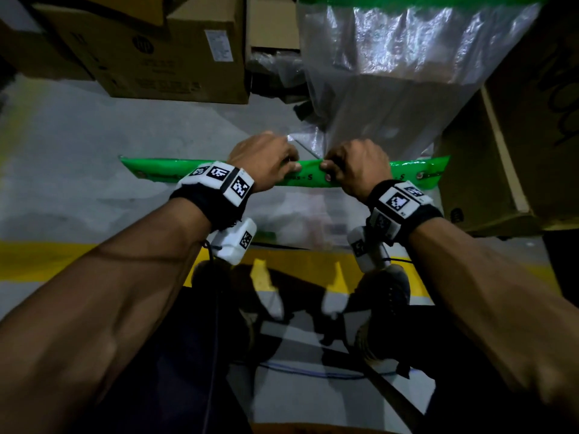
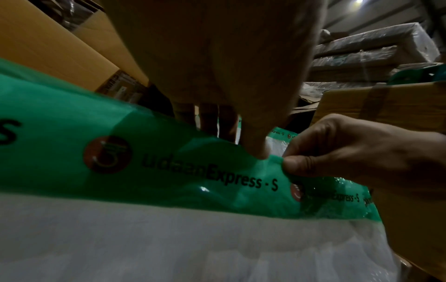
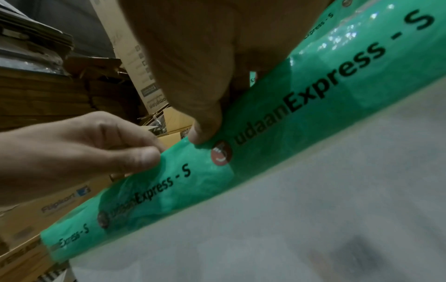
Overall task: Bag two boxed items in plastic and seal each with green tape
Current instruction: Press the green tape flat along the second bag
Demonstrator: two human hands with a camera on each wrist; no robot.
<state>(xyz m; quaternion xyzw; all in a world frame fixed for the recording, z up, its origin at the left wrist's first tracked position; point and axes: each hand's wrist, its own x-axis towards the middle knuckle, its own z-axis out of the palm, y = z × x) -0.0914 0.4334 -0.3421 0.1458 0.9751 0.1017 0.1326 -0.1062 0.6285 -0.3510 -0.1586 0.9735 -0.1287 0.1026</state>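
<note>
A clear plastic bag (image 1: 297,214) with a green printed band (image 1: 163,170) along its top edge hangs in front of me. My left hand (image 1: 293,164) and right hand (image 1: 326,167) pinch the band's upper edge near its middle, thumbs toward me and a small gap between them. In the left wrist view my left thumb (image 2: 255,137) presses the green band (image 2: 169,167) and the right hand (image 2: 337,152) pinches it beside. The right wrist view shows both thumbs on the band (image 3: 313,99). What lies inside the bag is blurred.
A second clear plastic bag (image 1: 391,73) with a green strip (image 1: 407,0) at its far end lies on the grey floor beyond. Cardboard boxes stand at the back left (image 1: 163,51) and at the right (image 1: 517,151). A yellow floor line (image 1: 47,258) runs below, near my shoes (image 1: 385,296).
</note>
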